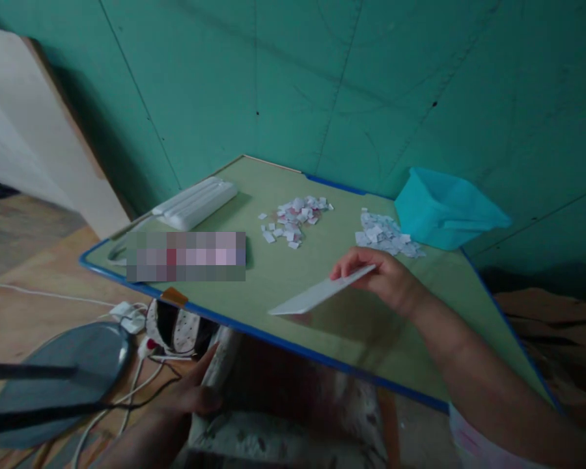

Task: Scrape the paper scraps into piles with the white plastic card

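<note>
My right hand [376, 277] is closed on one end of a thin white card [317, 296], held tilted over the green tabletop [273, 286]. A loose pile of small white paper pieces [383, 236] lies just beyond that hand. Farther left is a second, more scattered pile of paper pieces [295, 218], some pinkish. Below the table's front edge, my left hand [198, 387] grips the edge of a whitish, stained panel [219, 358]. Its fingertips are partly hidden there.
At the back right corner stands a turquoise plastic bin [437, 212]. A long white plastic object [198, 202] and a blurred-out item [188, 256] lie at the left. Below are a round grey stool [63, 378], a white power plug [129, 317] and cables. A green wall [293, 78] stands behind.
</note>
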Tool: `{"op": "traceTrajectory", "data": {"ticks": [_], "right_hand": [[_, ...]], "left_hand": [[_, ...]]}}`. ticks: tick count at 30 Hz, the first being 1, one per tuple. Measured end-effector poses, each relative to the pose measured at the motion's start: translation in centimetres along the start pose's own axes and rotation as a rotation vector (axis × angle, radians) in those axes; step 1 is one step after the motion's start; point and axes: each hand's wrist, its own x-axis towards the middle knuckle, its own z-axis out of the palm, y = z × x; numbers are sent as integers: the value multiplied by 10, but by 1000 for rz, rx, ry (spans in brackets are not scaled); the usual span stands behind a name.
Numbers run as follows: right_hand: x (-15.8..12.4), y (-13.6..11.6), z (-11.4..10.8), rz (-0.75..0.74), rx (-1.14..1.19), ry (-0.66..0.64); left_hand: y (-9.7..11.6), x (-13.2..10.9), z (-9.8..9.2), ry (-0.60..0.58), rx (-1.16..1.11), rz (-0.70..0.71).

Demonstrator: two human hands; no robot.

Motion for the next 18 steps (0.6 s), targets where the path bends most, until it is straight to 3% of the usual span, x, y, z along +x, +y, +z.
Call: {"op": "traceTrajectory", "data": {"ticks": [7, 11, 14, 18], "right_hand": [[-1, 7, -19, 25, 126, 172], [2, 6, -17, 133, 332, 346], [2, 5, -12, 247, 414, 331], [-1, 7, -8, 288, 283, 184]], "left_hand": [[1, -2, 12, 131, -35, -48], [-7, 3, 8, 90, 0, -67], [-15, 9, 11, 39, -79, -45], [-19, 12, 11, 25, -186, -137]]}}
